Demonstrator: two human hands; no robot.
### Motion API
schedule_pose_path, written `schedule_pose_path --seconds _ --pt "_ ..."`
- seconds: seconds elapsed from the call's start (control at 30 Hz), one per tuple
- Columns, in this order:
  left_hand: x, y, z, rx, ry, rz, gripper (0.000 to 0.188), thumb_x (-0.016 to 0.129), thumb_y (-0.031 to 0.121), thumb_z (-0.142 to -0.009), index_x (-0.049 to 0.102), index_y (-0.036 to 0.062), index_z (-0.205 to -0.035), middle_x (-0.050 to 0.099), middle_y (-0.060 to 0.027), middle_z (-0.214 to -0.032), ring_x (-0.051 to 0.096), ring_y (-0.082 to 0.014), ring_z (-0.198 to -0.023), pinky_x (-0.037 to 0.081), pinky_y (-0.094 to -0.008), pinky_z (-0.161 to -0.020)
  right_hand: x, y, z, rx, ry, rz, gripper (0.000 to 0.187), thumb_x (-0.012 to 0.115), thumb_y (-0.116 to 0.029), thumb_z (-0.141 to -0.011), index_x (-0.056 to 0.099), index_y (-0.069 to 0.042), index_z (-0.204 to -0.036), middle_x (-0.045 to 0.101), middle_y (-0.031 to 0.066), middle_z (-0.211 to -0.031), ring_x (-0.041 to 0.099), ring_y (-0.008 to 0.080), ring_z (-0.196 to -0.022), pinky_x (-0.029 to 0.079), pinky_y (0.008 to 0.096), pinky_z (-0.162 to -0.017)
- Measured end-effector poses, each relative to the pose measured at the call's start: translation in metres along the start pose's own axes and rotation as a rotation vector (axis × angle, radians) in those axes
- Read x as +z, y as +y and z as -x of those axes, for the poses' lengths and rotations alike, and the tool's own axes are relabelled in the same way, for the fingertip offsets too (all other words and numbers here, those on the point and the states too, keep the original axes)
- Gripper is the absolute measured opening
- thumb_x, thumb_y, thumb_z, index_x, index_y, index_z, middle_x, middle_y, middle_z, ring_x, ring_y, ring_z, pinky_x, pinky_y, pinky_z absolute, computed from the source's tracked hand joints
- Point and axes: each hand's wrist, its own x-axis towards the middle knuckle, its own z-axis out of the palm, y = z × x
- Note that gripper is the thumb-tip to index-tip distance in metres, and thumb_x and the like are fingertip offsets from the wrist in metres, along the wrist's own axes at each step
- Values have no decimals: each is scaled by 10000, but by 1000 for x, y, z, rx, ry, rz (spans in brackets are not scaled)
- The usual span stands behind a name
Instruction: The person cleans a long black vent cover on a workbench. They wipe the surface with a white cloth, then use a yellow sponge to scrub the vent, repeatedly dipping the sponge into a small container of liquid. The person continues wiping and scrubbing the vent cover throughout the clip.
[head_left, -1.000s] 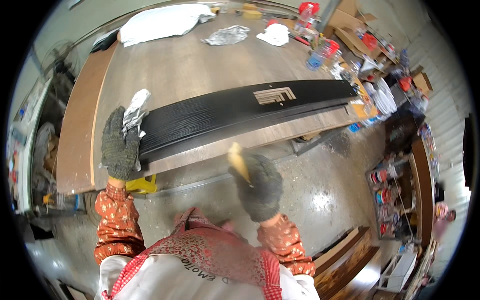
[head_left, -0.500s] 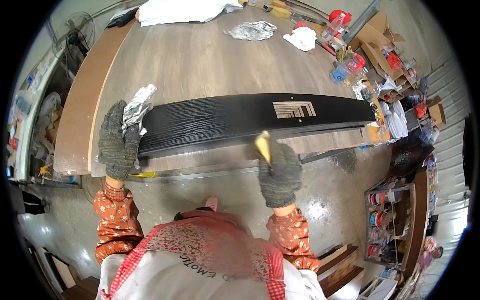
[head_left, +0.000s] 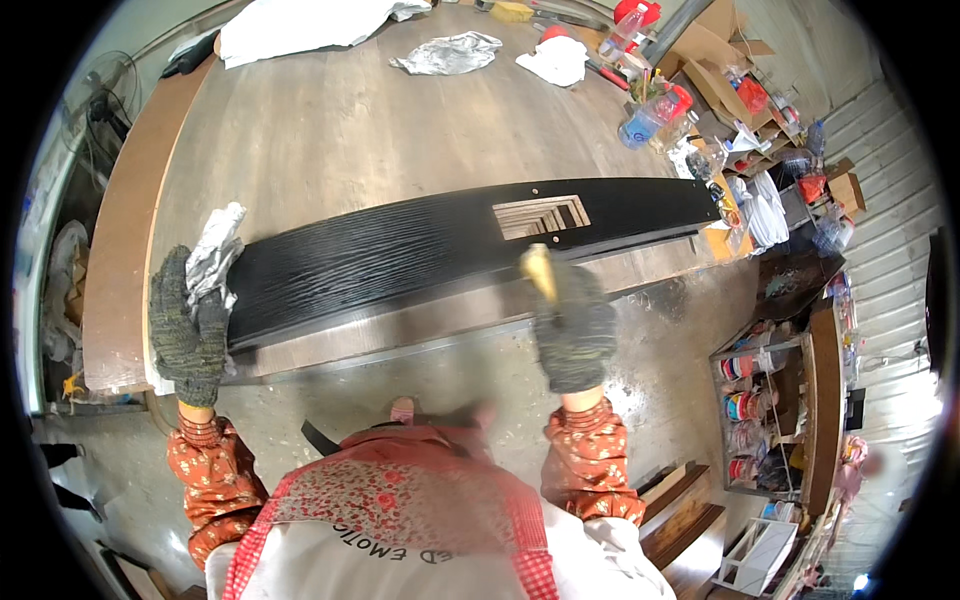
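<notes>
A long black wood-grained board (head_left: 350, 265) lies across the workbench, with a rectangular cut-out (head_left: 542, 217) showing pale stepped edges toward its right part. At the board's left end, my left hand (head_left: 188, 335), in a dark grey knit glove, is closed on a crumpled whitish rag (head_left: 215, 252). My right hand (head_left: 575, 335), gloved alike and blurred by motion, is at the board's near edge just below the cut-out. It grips a small yellowish piece (head_left: 539, 272) whose kind I cannot make out; whether that piece touches the board is unclear.
A crumpled grey cloth (head_left: 447, 54), a white cloth (head_left: 553, 61) and a larger white sheet (head_left: 300, 28) lie on the far side of the workbench (head_left: 330, 130). Plastic bottles (head_left: 647, 122) crowd its right edge. A shelf of cans (head_left: 750, 405) stands on the floor at right.
My right hand has moved rightward along the board's near edge, from left of the cut-out to below it. My left hand keeps its hold at the left end. The whole view has shifted.
</notes>
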Motion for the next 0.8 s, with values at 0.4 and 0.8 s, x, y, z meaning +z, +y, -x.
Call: schedule_pose_path --seconds 0.4,0.8 --pt "11 15 1 -164 98 -44 486 541 20 -895 484 15 -1378 542 -168 -1345 524 -278 -1243 403 -361 -1052 5 21 -16 -440 103 -95 544 651 -148 -810 512 -34 -1323 628 145 -1001 637 325 -881 526 448 -665" --pt "167 278 -20 357 65 74 470 647 135 -849 564 62 -1305 593 -155 -1298 545 -365 -1189 406 -460 -1039 -88 223 -8 3 274 25 380 739 -109 -795 664 -36 -1160 678 162 -1036 637 341 -963 508 413 -853"
